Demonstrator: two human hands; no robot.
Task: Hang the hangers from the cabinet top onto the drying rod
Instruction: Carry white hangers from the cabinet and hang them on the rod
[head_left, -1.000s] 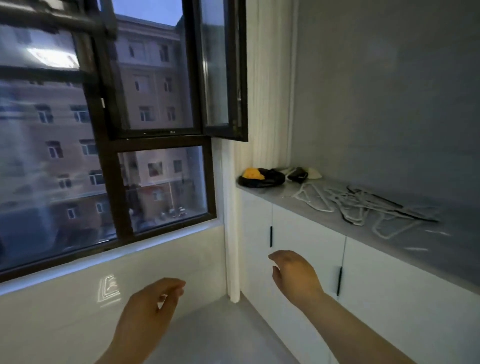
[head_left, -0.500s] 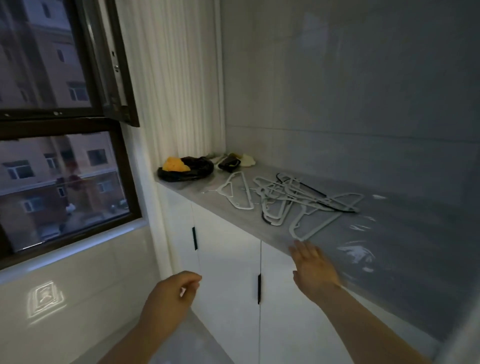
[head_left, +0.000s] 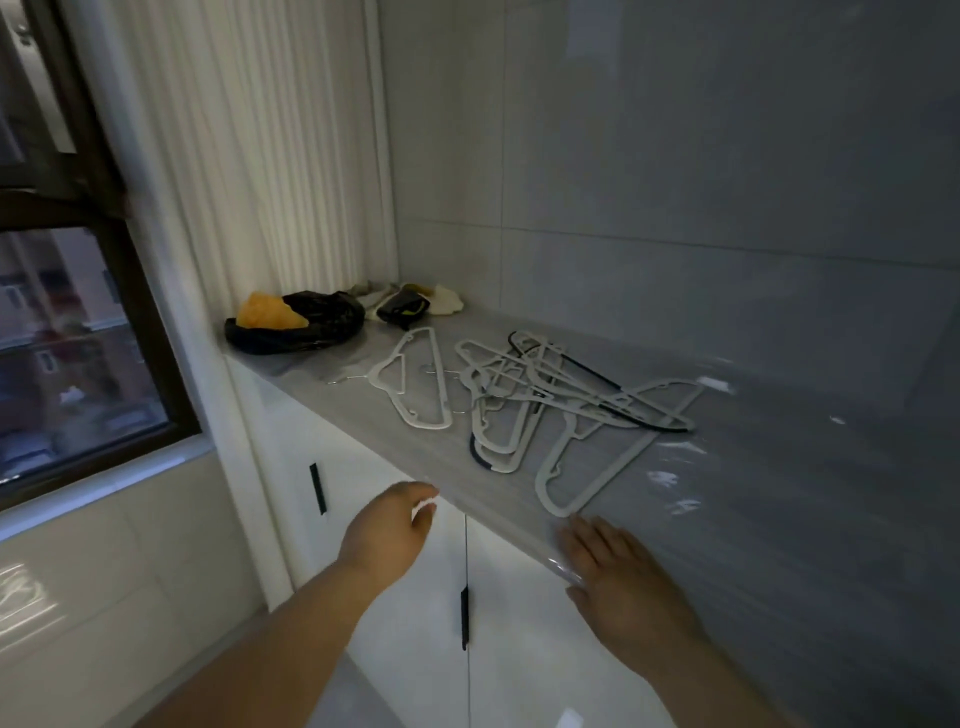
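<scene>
Several pale grey hangers (head_left: 524, 400) lie tangled flat on the grey cabinet top (head_left: 779, 493), with one black hanger among them. One pale hanger (head_left: 421, 384) lies apart to the left, and another (head_left: 582, 467) reaches toward the front edge. My right hand (head_left: 618, 587) is flat with fingers apart, just short of that nearest hanger, not touching it. My left hand (head_left: 389, 530) hovers in front of the cabinet edge, fingers loosely curled, holding nothing. The drying rod is not in view.
A black bag with something orange (head_left: 291, 322) and crumpled cloths (head_left: 410, 306) sit at the far left end of the top. White cabinet doors with black handles (head_left: 317, 488) stand below. A dark-framed window (head_left: 98, 364) is at left, a tiled wall behind.
The view has swung from the window toward the cabinet and come closer. Both hands have risen toward the cabinet top, the right one reaching the front edge near the hangers.
</scene>
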